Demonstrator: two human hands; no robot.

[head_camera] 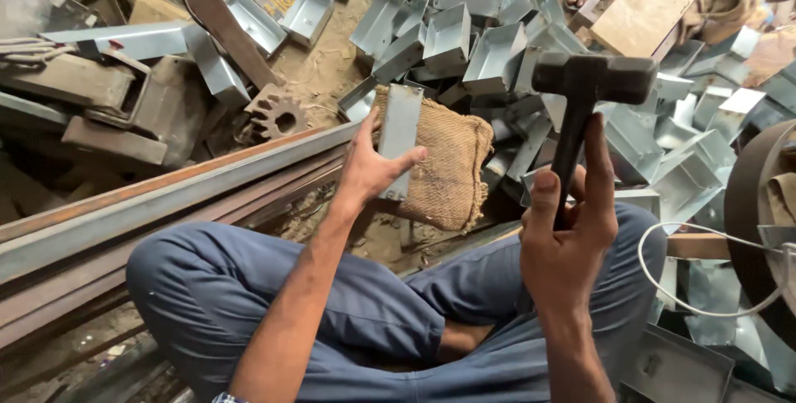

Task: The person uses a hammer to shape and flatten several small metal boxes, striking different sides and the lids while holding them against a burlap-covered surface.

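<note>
— So where does the metal piece [400, 133] sit against the two hands?

— Just left of frame centre. The left hand [369, 169] grasps it from the left side, thumb across its lower front, fingers behind. It rests against a burlap sack [452, 167], which lies directly behind and to its right.

— And its long axis?

— Nearly upright in the frame, top end pointing toward the pile of folded metal boxes [489, 46] in the upper middle, lower end toward the person's crossed legs. It looks like a narrow folded channel, its flat face turned toward the camera.

— What about the other hand?

— The right hand [568, 233] is clenched around the dark handle of a hammer [590, 80] at centre right. The handle runs nearly vertical too, with the blocky head at the top, lying crosswise, left to right.

— Which is nearer the piece?

— The left hand, which is touching it. The hammer head hangs to the right of the piece and slightly higher in the frame, apart from it.
</note>
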